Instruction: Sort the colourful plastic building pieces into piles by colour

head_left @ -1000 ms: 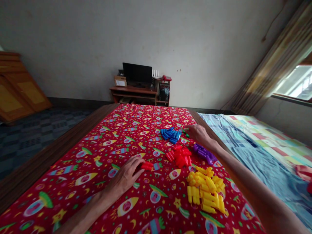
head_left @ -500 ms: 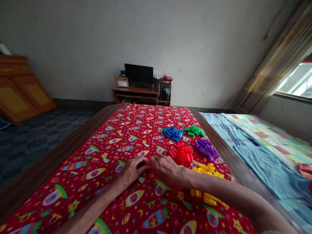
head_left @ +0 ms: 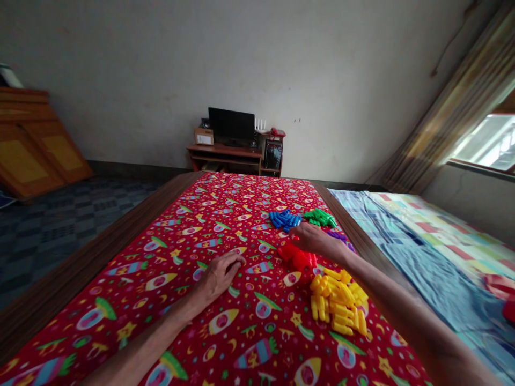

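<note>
Right hand (head_left: 316, 239) reaches over the far edge of the red pieces (head_left: 296, 258), fingers bent downward; grip is obscured, cannot tell whether anything is held. Left hand (head_left: 219, 274) lies on the patterned red cloth (head_left: 253, 311), fingers loosely curled, thumb near the fingertips; no piece visible there, inside of the palm hidden. Heaps on the table (head_left: 120, 230), all right of the left hand: red partly beneath the right hand; blue pieces (head_left: 284, 220) just beyond its fingers; green pieces (head_left: 319, 217) beside blue; purple pieces (head_left: 337, 235) partly covered by the right hand and forearm; yellow pieces (head_left: 340, 300) nearest the viewer.
</note>
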Action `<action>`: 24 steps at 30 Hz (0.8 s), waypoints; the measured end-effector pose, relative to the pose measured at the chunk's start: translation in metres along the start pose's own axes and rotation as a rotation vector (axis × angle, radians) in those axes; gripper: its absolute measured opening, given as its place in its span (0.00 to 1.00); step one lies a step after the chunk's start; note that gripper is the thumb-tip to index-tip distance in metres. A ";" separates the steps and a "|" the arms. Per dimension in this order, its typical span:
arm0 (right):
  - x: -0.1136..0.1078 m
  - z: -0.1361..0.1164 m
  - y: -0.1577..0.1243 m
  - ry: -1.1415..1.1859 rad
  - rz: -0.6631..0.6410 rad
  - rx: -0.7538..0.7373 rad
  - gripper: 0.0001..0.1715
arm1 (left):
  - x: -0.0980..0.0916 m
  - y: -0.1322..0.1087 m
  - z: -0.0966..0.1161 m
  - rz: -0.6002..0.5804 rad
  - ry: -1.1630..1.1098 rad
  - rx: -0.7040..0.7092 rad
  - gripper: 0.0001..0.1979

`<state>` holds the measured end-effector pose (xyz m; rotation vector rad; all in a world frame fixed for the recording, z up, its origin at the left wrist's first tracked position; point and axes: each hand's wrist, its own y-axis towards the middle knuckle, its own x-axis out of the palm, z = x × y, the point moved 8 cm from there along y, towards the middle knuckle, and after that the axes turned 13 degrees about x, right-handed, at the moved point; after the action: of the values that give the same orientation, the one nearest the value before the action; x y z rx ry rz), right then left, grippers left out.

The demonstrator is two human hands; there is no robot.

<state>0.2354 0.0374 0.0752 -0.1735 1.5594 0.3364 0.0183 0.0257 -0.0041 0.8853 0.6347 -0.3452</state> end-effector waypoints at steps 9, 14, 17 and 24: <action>-0.040 -0.071 -0.069 0.416 0.340 -0.137 0.17 | 0.000 0.002 -0.002 -0.022 0.014 -0.009 0.12; 0.042 -0.177 -0.134 0.305 0.140 -0.513 0.18 | -0.002 0.001 -0.006 -0.006 -0.011 -0.026 0.13; 0.077 -0.204 -0.144 0.255 0.134 -0.597 0.15 | -0.002 0.000 -0.006 -0.020 -0.004 -0.023 0.13; 0.076 -0.199 -0.127 0.282 0.124 -0.468 0.19 | -0.001 0.000 0.002 -0.054 0.070 0.095 0.12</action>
<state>0.0859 -0.1378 -0.0160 -0.5062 1.7523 0.8018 0.0186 0.0241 -0.0028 0.9753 0.7121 -0.3969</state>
